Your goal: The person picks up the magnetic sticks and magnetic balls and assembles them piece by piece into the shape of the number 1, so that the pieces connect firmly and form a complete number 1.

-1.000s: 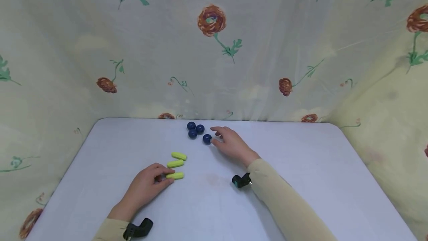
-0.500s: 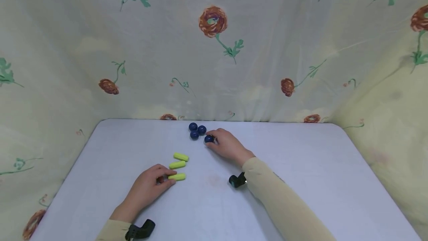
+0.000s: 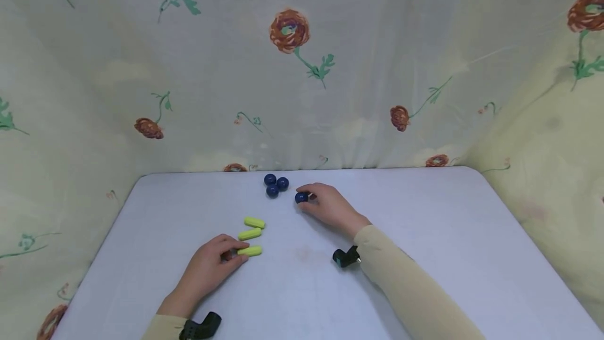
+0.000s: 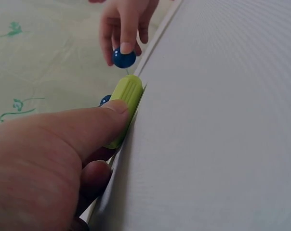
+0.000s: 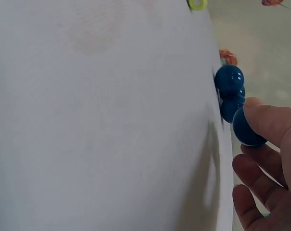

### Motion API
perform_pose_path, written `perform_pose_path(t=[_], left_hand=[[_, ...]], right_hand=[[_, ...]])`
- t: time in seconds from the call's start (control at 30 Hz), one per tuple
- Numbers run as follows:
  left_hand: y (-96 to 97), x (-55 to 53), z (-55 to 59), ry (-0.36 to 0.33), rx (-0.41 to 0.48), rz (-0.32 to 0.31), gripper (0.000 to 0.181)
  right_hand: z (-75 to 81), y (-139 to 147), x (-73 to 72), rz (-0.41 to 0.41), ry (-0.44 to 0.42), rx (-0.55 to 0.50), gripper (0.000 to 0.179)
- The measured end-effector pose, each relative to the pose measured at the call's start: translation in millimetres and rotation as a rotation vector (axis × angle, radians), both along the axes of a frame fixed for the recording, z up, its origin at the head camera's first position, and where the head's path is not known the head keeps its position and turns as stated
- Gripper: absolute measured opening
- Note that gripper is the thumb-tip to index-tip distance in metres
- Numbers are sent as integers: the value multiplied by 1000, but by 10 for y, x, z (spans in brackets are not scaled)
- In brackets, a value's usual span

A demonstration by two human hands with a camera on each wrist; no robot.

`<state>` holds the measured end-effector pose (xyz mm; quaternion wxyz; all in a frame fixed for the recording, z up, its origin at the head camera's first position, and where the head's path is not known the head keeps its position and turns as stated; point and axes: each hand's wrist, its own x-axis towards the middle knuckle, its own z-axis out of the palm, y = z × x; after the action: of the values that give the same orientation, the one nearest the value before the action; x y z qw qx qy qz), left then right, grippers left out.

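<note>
Gripping judged the current step: right hand [image 3: 331, 206] pinches a blue ball [image 3: 301, 198], left hand [image 3: 207, 264] a yellow-green piece [image 3: 252, 251]; next move demands steady pressure.

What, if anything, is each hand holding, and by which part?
In the head view, the left hand pinches the nearest yellow-green piece by its left end, and the right hand pinches a blue ball by its right side.

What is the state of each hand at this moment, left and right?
Left hand: holding a yellow-green piece between thumb and fingers.
Right hand: holding a dark blue ball between thumb and fingers.
</note>
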<state>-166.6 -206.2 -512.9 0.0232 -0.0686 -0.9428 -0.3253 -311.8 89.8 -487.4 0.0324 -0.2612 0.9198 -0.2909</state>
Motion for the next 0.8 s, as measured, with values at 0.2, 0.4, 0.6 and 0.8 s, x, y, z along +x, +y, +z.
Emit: perform_pose_path(t=[0.2, 0.4, 0.6, 0.8], left_hand=[[4, -5, -5, 1, 1, 6, 22], [1, -7, -7, 3, -5, 8, 22], [9, -3, 10, -8, -14, 11, 22], [11, -3, 4, -4, -19, 5, 22]], right_hand=[[9, 155, 77, -45, -51, -59, 43], [-38, 291, 195, -110, -107, -134, 47], [-86, 420, 309, -157, -139, -159, 45], [-135, 546, 436, -174, -142, -169, 41]])
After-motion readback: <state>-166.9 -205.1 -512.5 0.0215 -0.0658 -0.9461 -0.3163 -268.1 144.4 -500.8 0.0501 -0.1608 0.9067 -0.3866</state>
